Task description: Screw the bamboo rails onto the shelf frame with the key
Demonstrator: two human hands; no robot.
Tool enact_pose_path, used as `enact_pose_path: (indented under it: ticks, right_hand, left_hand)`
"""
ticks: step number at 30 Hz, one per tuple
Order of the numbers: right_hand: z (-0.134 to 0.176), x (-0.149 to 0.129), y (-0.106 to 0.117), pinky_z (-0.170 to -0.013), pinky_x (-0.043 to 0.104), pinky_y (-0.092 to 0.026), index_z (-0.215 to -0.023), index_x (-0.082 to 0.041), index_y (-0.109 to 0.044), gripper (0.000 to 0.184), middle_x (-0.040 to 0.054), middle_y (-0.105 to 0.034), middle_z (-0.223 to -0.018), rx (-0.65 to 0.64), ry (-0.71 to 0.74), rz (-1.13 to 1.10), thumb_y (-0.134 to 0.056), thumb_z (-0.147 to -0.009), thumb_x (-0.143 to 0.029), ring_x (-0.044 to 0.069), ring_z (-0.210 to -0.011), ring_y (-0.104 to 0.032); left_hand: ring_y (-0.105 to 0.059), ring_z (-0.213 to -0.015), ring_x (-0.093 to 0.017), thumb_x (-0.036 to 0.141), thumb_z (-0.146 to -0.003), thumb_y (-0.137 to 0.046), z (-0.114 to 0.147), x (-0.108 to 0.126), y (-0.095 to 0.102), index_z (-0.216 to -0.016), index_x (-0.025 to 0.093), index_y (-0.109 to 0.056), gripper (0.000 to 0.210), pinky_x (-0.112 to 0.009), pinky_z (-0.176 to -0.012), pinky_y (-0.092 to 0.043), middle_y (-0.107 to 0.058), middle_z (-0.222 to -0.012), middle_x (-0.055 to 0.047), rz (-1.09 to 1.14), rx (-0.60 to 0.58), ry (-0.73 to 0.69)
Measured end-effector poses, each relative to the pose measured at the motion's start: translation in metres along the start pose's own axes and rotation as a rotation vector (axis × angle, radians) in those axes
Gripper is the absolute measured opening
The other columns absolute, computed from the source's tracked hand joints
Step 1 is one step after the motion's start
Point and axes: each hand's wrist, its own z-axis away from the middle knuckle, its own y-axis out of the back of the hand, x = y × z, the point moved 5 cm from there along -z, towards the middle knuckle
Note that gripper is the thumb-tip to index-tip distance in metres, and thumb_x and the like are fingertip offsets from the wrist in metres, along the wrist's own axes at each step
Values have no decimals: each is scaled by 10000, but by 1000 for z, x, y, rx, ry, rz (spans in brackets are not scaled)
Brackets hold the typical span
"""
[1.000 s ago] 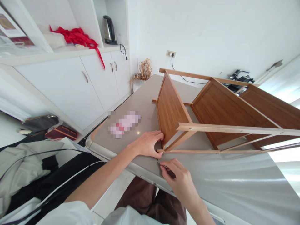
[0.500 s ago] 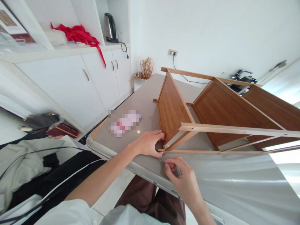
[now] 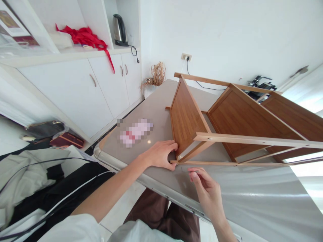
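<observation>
A wooden shelf rack (image 3: pixel 188 117) lies on its side on the table, its brown panels standing upright between light wooden rails. My left hand (image 3: pixel 163 154) is closed around the rack's near left corner, thumb at the end of the bottom rail and fingers on the panel's edge. Just right of it, above the tabletop, my right hand (image 3: pixel 205 185) pinches a thin, bent metal hex key (image 3: pixel 185 169). The key's short end points left, close to the rail but seemingly apart from it. Screw heads show along the upper near rail.
The grey table (image 3: pixel 156 101) has a rounded left edge; a pixelated pink item (image 3: pixel 137 131) lies on it. White cabinets (image 3: pixel 68 94) stand at left, with a kettle (image 3: pixel 119 30) and red ribbon (image 3: pixel 85 37) above. Dried plants (image 3: pixel 157 74) are in the corner.
My right hand has drawn back to the right and turned, so the hex key now shows between its fingertips. My left hand and the rack have stayed in place.
</observation>
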Motion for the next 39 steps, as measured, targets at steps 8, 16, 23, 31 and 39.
enact_pose_path:
  ticks: [8, 16, 23, 31, 39]
  right_hand:
    - [1, -1, -15, -819, 259, -520, -1043, -234, -640, 177, 38, -677, -946, -87, 250, 272, -467, -1022, -204, 154, -888, -655]
    - [2, -6, -25, -786, 293, -511, -1028, -230, -618, 195, 45, -662, -933, -109, 320, 338, -433, -1029, -169, 170, -860, -629]
    - [1, -9, -27, -788, 298, -523, -1032, -230, -621, 197, 49, -666, -937, -98, 338, 337, -436, -1025, -163, 171, -861, -635]
    - [2, -9, -28, -778, 292, -527, -1028, -226, -625, 190, 45, -668, -920, -78, 334, 354, -449, -1018, -157, 172, -856, -637]
    - [2, -21, -35, -760, 344, -537, -1050, -220, -637, 212, 63, -677, -879, -66, 392, 463, -433, -1026, -166, 198, -815, -625]
  left_hand:
    - [-599, -835, -215, 388, -653, -728, -1, -1, 1, -906, 231, -467, 396, -322, -728, -449, -614, -934, -12, -10, -4, -2]
    - [-604, -835, -213, 371, -651, -732, -1, 2, 2, -895, 230, -462, 390, -319, -721, -446, -620, -940, -10, -7, -4, 2]
    - [-599, -823, -210, 377, -650, -722, -1, 2, 3, -879, 232, -449, 385, -319, -703, -442, -613, -924, -8, -2, -3, -1]
    - [-606, -834, -216, 393, -646, -727, -2, 1, 2, -889, 233, -457, 397, -325, -707, -447, -617, -928, -9, -7, -8, 3]
    - [-606, -838, -220, 426, -633, -745, -2, -1, 0, -899, 234, -465, 431, -320, -697, -436, -620, -931, -12, -11, -7, -4]
